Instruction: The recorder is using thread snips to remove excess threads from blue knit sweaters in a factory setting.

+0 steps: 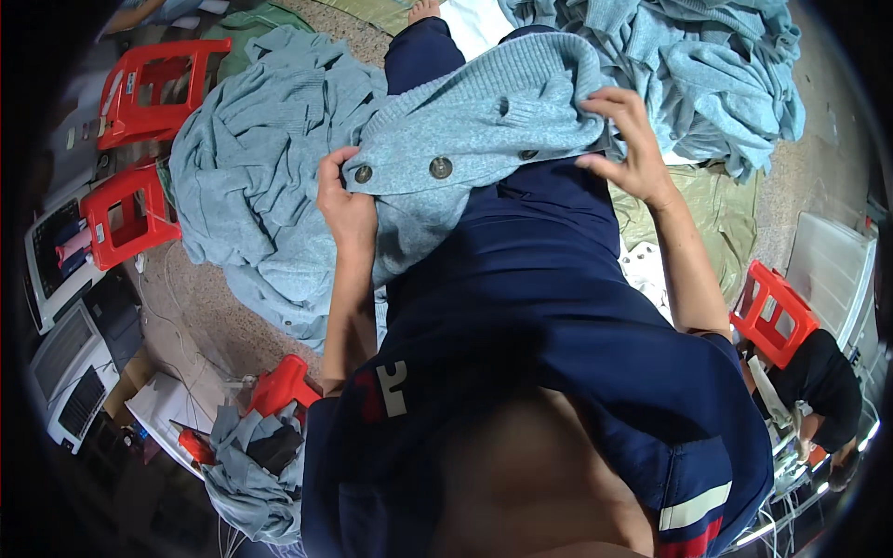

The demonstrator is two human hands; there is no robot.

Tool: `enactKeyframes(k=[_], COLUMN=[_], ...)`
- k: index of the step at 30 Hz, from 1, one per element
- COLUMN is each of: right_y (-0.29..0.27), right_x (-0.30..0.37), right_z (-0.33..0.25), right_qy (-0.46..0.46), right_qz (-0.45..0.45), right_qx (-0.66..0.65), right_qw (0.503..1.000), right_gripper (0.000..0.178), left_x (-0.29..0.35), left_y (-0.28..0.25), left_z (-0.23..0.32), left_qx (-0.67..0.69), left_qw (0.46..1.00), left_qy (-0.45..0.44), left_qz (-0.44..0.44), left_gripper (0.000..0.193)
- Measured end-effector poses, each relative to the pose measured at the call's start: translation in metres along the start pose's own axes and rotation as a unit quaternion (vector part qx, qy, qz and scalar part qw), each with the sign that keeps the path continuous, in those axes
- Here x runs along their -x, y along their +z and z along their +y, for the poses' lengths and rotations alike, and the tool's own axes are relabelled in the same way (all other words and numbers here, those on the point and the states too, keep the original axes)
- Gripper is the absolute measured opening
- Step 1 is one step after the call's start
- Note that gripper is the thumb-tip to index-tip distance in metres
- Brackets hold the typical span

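A light blue-grey knitted cardigan point(484, 126) with ribbed edging and large dark buttons lies across my lap. My left hand point(346, 200) is closed on its left edge, the thumb on top beside a button and the other fingers mostly hidden. At the right edge, my right hand point(637, 144) has its thumb and fingers spread apart, the fingertips at the cloth. A button point(440, 167) sits in the middle of the front band. Part of the cardigan hangs down along my left thigh.
Heaps of similar blue-grey knitwear lie to the left point(251, 158) and at the far right point(726, 84). Red plastic stools point(153, 88) stand on the left, and another red stool point(774, 312) is at the right near another person point(819, 386). A green sheet point(698, 209) covers floor at the right.
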State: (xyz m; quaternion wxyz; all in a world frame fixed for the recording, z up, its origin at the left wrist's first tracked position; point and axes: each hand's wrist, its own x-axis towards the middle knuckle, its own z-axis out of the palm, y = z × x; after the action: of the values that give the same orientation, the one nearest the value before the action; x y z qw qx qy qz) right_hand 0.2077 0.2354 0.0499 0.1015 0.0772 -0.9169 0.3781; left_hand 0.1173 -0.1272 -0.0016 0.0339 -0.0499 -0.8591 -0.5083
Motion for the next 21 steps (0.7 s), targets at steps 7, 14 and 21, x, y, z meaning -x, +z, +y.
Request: enactKeyframes(k=[7, 14, 21], right_y=[0.005, -0.010, -0.002], right_x=[-0.009, 0.004, 0.014], right_z=[0.032, 0.043, 0.060], right_qy=[0.066, 0.265, 0.351], right_qz=[-0.050, -0.072, -0.057], right_qx=[-0.142, -0.317, -0.344], right_qw=[0.986, 0.908, 0.869], right_gripper=[0.019, 0.020, 0.024], left_x=[0.001, -0.001, -0.006], left_y=[-0.008, -0.001, 0.006], left_z=[-0.002, 0.016, 0.028], left_qx=[0.031, 0.013, 0.005], left_qw=[0.998, 1.000, 1.000], left_qy=[-0.045, 0.003, -0.007], left_qz=[0.014, 0.023, 0.002], left_gripper=[0.033, 0.030, 0.030])
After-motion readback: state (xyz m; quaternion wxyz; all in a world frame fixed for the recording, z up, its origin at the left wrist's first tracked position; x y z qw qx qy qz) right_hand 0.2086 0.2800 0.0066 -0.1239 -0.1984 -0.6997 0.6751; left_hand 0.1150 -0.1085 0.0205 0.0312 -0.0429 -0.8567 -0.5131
